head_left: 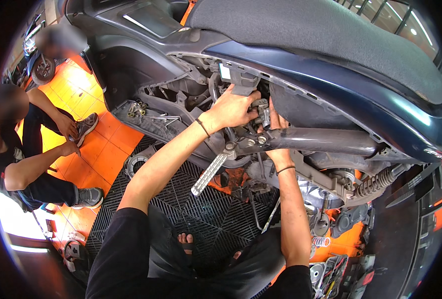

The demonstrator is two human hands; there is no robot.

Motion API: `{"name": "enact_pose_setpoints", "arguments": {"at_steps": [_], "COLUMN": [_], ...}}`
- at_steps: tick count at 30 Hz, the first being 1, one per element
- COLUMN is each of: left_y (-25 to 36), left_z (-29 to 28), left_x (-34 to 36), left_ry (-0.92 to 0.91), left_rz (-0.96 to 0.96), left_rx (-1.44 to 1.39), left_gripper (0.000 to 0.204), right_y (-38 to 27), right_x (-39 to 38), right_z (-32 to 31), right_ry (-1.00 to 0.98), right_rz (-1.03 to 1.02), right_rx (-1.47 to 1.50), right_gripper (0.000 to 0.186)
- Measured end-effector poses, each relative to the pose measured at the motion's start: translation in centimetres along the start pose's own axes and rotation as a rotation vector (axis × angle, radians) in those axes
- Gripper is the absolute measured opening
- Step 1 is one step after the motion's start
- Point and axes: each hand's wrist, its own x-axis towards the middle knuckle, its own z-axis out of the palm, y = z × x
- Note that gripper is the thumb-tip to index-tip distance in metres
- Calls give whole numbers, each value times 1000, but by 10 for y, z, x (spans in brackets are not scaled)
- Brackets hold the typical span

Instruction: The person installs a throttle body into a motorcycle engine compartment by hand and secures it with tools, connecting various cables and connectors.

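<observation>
Both hands reach into the open side of a dark blue scooter (360, 94) whose lower panels are off, leaving the frame and wiring bare. The left hand (233, 107) is closed around a small grey metal part (261, 110) tucked in under the edge of the seat, fingers curled over its top and thumb pointing up toward the grey plastic bracket (241, 79) above. The right hand (276, 122) comes up from below and lies just behind the same part, touching it; its fingers are mostly hidden by the part and the frame, so whether they are gripping cannot be told. Each wrist wears a thin dark band. The part sits just above the grey frame tube (325, 141) that runs off to the right, near two bolts (255, 141) on the frame. Below the left forearm a ribbed metal footrest (208, 173) sticks out at a slant over the black grid mat (201, 219). To the right, a coiled rear spring (378, 182) shows beside the engine. On the orange tile floor (106, 144) at the left another person (31, 159) squats with both hands near their shoes.
</observation>
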Motion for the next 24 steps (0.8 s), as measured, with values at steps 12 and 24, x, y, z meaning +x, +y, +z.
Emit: {"name": "enact_pose_setpoints", "arguments": {"at_steps": [12,24], "left_y": [7,-3], "left_z": [-5,-2], "left_x": [1,-7], "left_ry": [-9,-41], "left_rz": [1,57], "left_rx": [-51,-17], "left_gripper": [40,42], "right_y": [4,-9], "right_x": [10,11], "right_z": [-2,-7], "right_ry": [-2,-69], "right_rz": [-43,28], "right_rx": [148,178], "right_gripper": [82,79]}}
